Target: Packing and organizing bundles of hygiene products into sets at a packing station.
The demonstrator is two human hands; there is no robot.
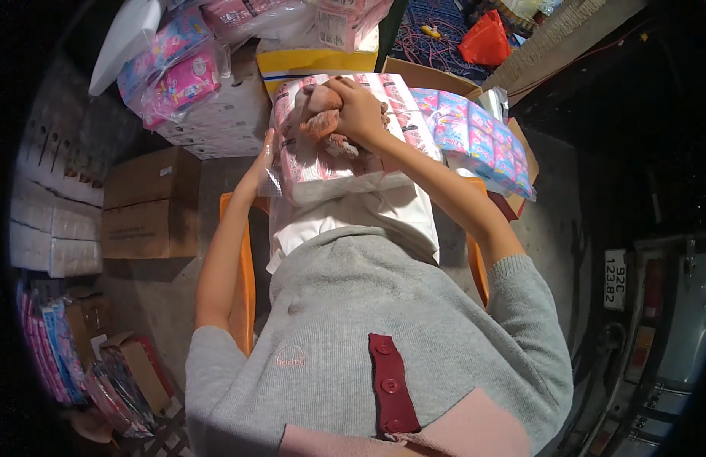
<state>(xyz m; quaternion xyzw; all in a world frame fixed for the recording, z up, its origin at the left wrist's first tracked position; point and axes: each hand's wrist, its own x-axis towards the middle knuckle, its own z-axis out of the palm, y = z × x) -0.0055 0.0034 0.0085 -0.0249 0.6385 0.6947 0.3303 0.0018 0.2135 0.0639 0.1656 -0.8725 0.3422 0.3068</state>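
A large clear-wrapped bundle of pink-and-white packs lies in front of me on white sheeting over my lap. On top of it, my right hand is closed round a lumpy reddish-brown bunch, which presses on or hovers close above the wrap; its material is unclear. Pieces of that bunch stick out on both sides of the fingers. My left hand lies along the bundle's left side, fingers stretched out, next to loose clear film. Part of this hand is hidden in shadow and glare.
Blue-and-pink packs sit right of the bundle, by an open carton. More pink packs lie on white wrapped stacks at the left. A brown carton stands on the floor. Orange chair arms flank me; a vehicle is far right.
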